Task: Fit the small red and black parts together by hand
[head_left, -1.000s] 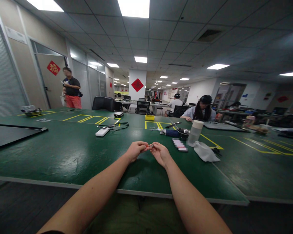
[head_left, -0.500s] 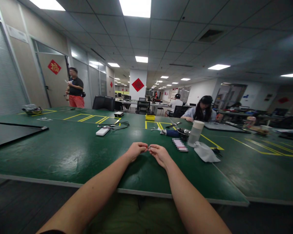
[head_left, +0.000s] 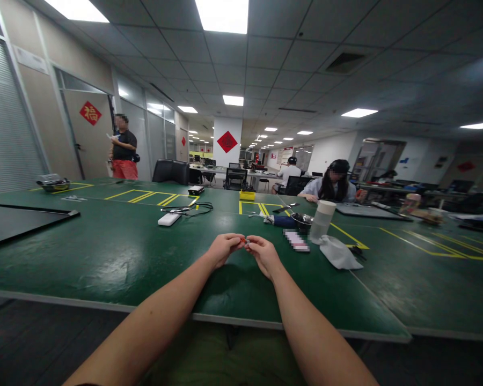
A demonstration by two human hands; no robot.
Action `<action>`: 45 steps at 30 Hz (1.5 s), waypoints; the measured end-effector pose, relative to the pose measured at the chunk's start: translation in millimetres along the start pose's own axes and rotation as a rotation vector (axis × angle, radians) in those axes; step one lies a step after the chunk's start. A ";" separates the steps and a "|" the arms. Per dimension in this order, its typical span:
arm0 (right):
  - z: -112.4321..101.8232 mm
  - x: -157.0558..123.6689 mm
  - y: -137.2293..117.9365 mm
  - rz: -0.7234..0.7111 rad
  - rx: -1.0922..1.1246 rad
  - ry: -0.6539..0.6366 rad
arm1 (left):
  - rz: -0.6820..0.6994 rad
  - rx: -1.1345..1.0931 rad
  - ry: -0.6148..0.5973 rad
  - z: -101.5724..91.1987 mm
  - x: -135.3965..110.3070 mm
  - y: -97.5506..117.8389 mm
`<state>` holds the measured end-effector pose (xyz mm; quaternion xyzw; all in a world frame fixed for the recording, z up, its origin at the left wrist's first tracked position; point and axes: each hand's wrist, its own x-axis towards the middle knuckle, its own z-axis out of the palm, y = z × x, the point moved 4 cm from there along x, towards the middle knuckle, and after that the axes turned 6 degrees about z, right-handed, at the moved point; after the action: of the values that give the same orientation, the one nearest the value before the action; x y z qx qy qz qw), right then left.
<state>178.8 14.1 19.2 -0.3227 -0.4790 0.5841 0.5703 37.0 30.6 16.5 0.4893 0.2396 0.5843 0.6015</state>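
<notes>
Small orange-red piece (head_left: 242, 242), material unclear, and small silvery-grey piece (head_left: 247, 242), perhaps metal: I judged both light and stiff, easily fumbled, best pinched by their outer ends. Left hand (head_left: 225, 250) had the orange-red one between thumb and fingertips, drawn together; right hand (head_left: 264, 255) pinched the grey one likewise. Pieces sat at the fingertips, between the hands; whether touching, I couldn't tell.

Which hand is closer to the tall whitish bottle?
Right. The right hand is left of the bottle and nearer the table's front edge; the left hand is farther left.
</notes>
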 end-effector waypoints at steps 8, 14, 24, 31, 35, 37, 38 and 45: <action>-2.6 2.6 1.5 -0.025 0.032 -0.038 | -0.031 -0.054 0.013 2.1 -1.4 7.3; -11.7 7.4 5.5 0.035 0.038 -0.028 | 0.031 0.027 -0.022 3.5 -0.4 9.2; -13.9 7.8 4.7 0.053 0.104 -0.019 | 0.065 0.061 -0.060 2.5 0.9 9.1; -11.0 5.3 2.5 0.067 0.157 -0.019 | 0.052 0.048 -0.069 4.0 -0.7 9.8; -11.5 5.3 3.2 0.075 0.167 -0.025 | 0.046 0.043 -0.071 4.5 -1.0 9.5; -11.2 5.6 3.9 0.086 0.207 -0.051 | 0.045 0.039 -0.071 4.3 -0.9 9.0; -11.1 5.7 4.1 0.090 0.228 -0.061 | 0.045 0.036 -0.073 4.2 -0.8 8.8; -10.8 4.9 3.8 0.091 0.255 -0.065 | 0.040 0.029 -0.084 5.2 -1.5 9.9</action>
<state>186.7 21.3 12.9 -0.2499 -0.4040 0.6758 0.5636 36.6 26.0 26.8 0.5266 0.2129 0.5715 0.5922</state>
